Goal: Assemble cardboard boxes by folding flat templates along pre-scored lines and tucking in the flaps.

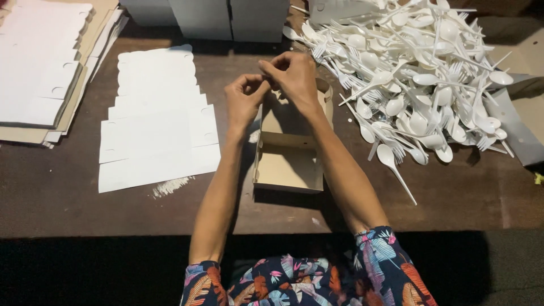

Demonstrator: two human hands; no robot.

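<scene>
A small brown cardboard box (288, 164), half folded with its inside facing up, lies on the dark wooden table (68, 198) in front of me. My left hand (245, 102) and my right hand (293, 76) meet over the box's far end, fingers curled and pinching at its far flap. The flap itself is mostly hidden behind my hands. Both forearms reach out over the table, the right one crossing the box's right wall.
A big heap of white plastic spoons and forks (416, 73) lies to the right. Flat white box blanks (156, 122) lie to the left, with a thicker stack (42, 68) at far left. Folded white boxes (209, 17) stand at the back.
</scene>
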